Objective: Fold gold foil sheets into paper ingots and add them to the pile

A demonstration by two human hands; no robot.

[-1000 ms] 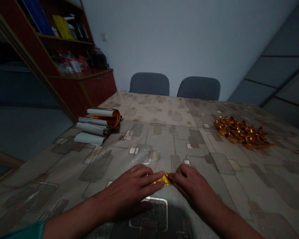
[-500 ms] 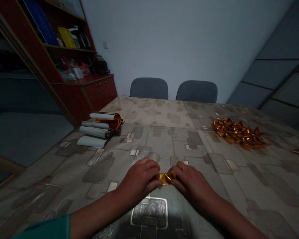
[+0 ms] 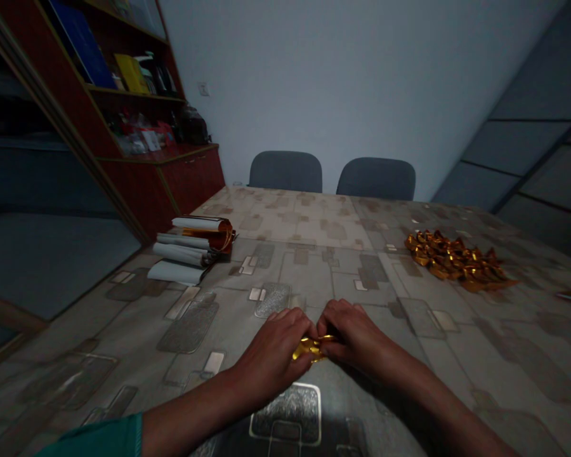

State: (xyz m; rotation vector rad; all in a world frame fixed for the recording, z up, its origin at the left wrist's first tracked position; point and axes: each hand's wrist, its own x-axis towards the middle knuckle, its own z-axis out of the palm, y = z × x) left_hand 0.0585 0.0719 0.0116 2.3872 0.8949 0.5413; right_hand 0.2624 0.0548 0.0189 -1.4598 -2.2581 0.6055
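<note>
Gold foil piece [image 3: 303, 348] sits low at the near side of the patterned table [image 3: 295, 222], between the person's two hands. The left hand [image 3: 278, 346] pinches its left end with thumb and fingers closed on it; the right hand [image 3: 354, 333] grips the other end likewise, the two hands nearly meeting. Well off to the right lies a cluster of folded gold shapes [image 3: 457, 259]; farther left, folded sheets [image 3: 181, 252] rest in a loose pile.

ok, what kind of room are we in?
Probably a home dining room, though it could be a small office: large table, two grey chairs at its far side, red shelved cabinet.
</note>
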